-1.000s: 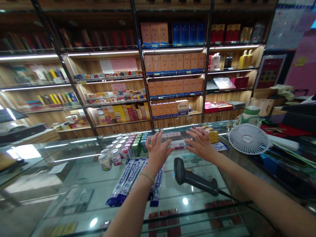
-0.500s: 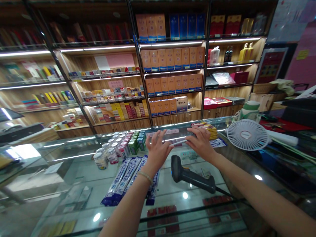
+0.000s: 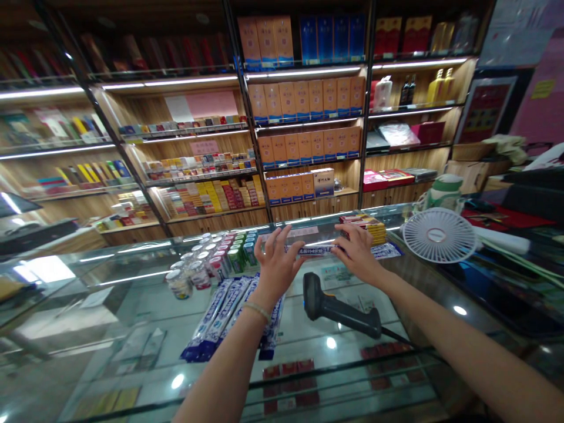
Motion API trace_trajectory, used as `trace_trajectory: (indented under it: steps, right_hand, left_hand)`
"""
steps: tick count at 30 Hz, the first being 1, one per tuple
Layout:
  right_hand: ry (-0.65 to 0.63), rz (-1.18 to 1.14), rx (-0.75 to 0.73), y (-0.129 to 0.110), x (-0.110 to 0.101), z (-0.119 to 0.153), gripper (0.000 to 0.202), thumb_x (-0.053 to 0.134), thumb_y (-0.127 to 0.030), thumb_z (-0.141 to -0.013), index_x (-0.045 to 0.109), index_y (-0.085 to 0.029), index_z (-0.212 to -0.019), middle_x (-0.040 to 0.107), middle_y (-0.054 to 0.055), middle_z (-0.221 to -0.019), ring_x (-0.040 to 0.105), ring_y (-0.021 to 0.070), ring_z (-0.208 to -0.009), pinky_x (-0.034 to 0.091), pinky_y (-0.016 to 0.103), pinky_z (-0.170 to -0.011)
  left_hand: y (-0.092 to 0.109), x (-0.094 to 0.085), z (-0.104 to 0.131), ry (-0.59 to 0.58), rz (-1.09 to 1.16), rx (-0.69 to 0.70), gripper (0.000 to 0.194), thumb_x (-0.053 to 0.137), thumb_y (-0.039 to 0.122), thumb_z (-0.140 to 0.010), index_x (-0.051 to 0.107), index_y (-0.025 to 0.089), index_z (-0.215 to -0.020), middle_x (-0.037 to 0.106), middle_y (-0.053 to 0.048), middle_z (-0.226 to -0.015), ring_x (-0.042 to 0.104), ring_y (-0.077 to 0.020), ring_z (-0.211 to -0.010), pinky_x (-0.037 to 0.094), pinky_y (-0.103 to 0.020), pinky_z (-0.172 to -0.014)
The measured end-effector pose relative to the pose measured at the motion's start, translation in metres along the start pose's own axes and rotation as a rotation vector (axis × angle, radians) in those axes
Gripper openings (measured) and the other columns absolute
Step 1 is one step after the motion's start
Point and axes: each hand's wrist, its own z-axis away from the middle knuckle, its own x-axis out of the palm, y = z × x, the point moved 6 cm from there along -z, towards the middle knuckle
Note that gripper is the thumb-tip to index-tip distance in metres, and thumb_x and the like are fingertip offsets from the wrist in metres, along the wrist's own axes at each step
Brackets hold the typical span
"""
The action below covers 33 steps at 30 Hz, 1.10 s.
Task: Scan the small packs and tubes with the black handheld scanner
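Mid-frame, my left hand (image 3: 277, 261) and right hand (image 3: 359, 254) pinch 1 packet (image 3: 318, 251) near its 2 ends. I'd grip lightly and hold it level.

The person's left forearm (image 3: 227, 364) and right forearm (image 3: 449, 329) are bare. Around the left wrist goes 1 thin, pale beige band (image 3: 257, 309), its finer texture too small to tell. The left hand (image 3: 277, 261) and right hand (image 3: 358, 252) are ungloved, with slim fingers (image 3: 269, 242) and bare knuckles.
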Motion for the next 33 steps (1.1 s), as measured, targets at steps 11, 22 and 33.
trace_trajectory:
  steps: [11,22,33]
  right_hand:
    - [0.110,0.170,-0.155,-0.005,-0.008,0.004,0.027,0.059,-0.046,-0.095,0.066,-0.027,-0.111,0.055,0.010,-0.140,0.041,0.0298,-0.135,0.025,0.049,-0.114]
    - [0.193,0.311,-0.288,-0.004,-0.013,0.005,0.027,0.067,-0.046,-0.091,0.065,-0.024,-0.106,0.059,0.011,-0.135,0.044,0.0280,-0.135,0.016,0.047,-0.119]
    - [0.200,0.326,-0.354,0.025,-0.047,-0.012,0.029,0.069,-0.049,-0.088,0.067,-0.025,-0.104,0.057,0.008,-0.141,0.039,0.0287,-0.139,0.014,0.050,-0.121]
  left_hand:
    - [-0.005,0.001,0.000,-0.068,0.015,-0.090,0.027,0.074,0.043,-0.083,0.070,0.032,-0.107,0.051,-0.008,-0.154,0.042,-0.0348,-0.142,0.008,-0.061,-0.121]
    - [-0.004,0.000,-0.001,-0.057,-0.005,-0.066,0.026,0.073,0.045,-0.084,0.071,0.031,-0.106,0.051,-0.008,-0.154,0.042,-0.0341,-0.142,0.007,-0.059,-0.121]
    - [0.019,-0.004,-0.037,-0.125,0.019,0.048,0.025,0.076,0.035,-0.081,0.070,0.031,-0.105,0.051,-0.006,-0.154,0.041,-0.0350,-0.142,0.007,-0.061,-0.123]
